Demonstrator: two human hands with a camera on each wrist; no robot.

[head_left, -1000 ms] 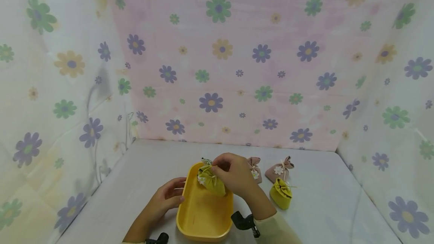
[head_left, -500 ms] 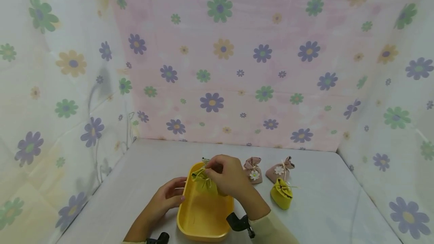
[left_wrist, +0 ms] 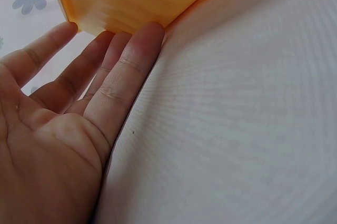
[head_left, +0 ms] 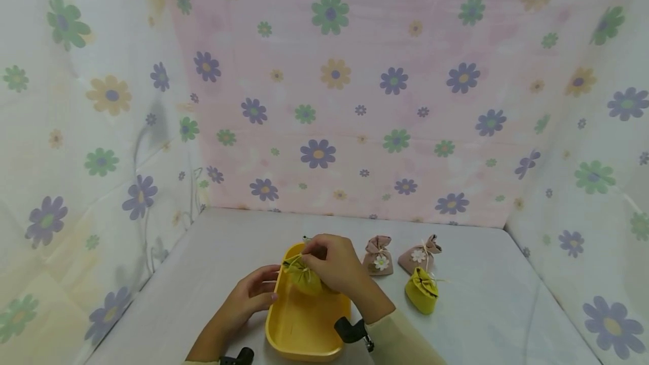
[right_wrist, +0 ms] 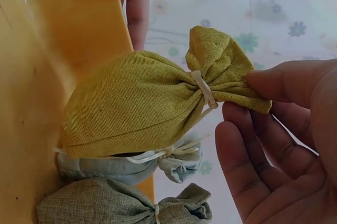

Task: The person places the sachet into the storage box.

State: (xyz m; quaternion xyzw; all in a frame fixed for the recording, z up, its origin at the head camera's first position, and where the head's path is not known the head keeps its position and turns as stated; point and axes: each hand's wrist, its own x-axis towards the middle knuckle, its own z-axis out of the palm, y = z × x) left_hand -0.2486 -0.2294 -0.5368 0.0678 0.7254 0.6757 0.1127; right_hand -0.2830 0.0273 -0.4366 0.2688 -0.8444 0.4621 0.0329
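Observation:
My right hand (head_left: 339,263) pinches the gathered top of a yellow-green drawstring pouch (right_wrist: 126,103) between thumb and fingers. That pouch is at the far end of a yellow tray (head_left: 308,328), within its walls in the head view. In the right wrist view, a pale grey-blue pouch (right_wrist: 116,168) and a grey-brown pouch (right_wrist: 95,203) lie beneath and beside it; both are mostly hidden in the head view. My left hand (head_left: 248,297) is at the tray's left side, fingertips touching the outer wall (left_wrist: 142,0), fingers fairly straight. Whether the yellow-green pouch touches the tray floor I cannot tell.
Right of the tray, two dusty-pink pouches with white flowers, one upright (head_left: 378,258) and one leaning (head_left: 417,257), are on the white tabletop (head_left: 487,308). Another yellow-green pouch (head_left: 422,293) sits just in front of the leaning one. Flower-patterned curtains (head_left: 355,185) enclose the table.
My right hand has moved left and slightly down with the yellow-green pouch, bringing it lower in the tray. More of the nearer pink pouch now shows. The left hand stays at the tray.

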